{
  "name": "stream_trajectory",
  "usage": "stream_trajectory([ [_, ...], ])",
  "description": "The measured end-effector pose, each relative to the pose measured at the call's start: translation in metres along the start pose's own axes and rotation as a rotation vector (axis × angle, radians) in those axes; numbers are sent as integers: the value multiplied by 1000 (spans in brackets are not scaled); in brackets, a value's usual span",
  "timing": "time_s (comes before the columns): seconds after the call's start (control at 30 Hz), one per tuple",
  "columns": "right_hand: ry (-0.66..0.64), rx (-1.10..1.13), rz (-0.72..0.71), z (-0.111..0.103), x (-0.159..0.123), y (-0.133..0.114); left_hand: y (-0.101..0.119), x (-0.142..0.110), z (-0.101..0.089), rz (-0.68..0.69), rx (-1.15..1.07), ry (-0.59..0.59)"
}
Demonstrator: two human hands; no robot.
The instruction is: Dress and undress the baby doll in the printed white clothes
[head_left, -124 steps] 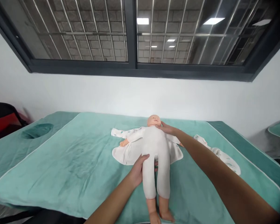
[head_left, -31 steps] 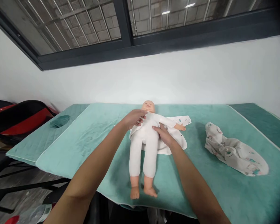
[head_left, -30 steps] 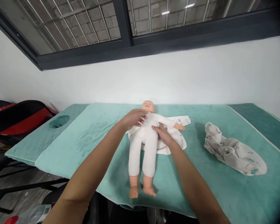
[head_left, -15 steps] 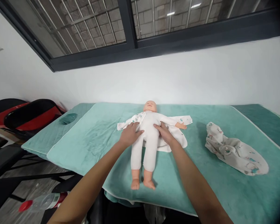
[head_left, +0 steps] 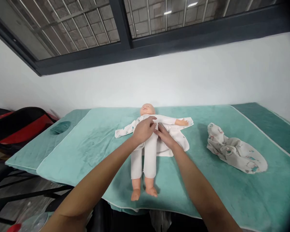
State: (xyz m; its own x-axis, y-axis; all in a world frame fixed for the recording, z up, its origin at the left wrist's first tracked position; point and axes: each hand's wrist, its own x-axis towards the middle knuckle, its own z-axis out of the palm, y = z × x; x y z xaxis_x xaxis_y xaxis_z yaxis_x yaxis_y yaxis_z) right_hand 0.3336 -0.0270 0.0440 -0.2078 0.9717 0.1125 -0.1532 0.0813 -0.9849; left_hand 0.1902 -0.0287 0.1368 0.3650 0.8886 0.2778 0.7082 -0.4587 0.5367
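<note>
Head view: the doll (head_left: 150, 154) lies face-up on the green bedding (head_left: 87, 148), its long axis running from head by the wall (head_left: 183, 77) to feet nearer the wearer. Left hand (head_left: 145, 130) curls over its chest; right hand (head_left: 165, 136) touches its side; whether fingers grasp cloth, cannot tell.

A green-covered bed (head_left: 87, 145) bears a doll (head_left: 150, 158), shirt (head_left: 177, 139) and bundled garment (head_left: 237, 154).
</note>
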Motion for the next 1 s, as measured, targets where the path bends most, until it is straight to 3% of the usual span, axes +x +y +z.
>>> stream_trajectory([
  [0.1,-67,-48,-120,-3,6,8,-2,31,16,196,179,-20],
  [0.2,-81,-136,-105,-5,9,15,0,65,38,340,361,-150],
  [0.33,-121,-277,-151,-25,11,14,-2,96,58,349,600,-291],
  [0.43,171,-585,-140,-53,14,13,-12,103,60,321,647,-299],
  [0.5,415,-811,-27,-69,16,14,-19,102,56,329,646,-272],
  [0.53,487,-898,55,-75,16,16,-22,101,55,332,644,-263],
  [0.6,516,-977,206,-83,14,18,-26,98,50,328,637,-261],
  [0.7,501,-862,266,-88,10,18,-32,92,43,335,641,-293],
  [0.83,584,-644,180,-96,6,10,-35,83,36,375,682,-313],
  [1.0,541,-90,-9,-83,0,-2,-21,74,55,384,801,-298],
])
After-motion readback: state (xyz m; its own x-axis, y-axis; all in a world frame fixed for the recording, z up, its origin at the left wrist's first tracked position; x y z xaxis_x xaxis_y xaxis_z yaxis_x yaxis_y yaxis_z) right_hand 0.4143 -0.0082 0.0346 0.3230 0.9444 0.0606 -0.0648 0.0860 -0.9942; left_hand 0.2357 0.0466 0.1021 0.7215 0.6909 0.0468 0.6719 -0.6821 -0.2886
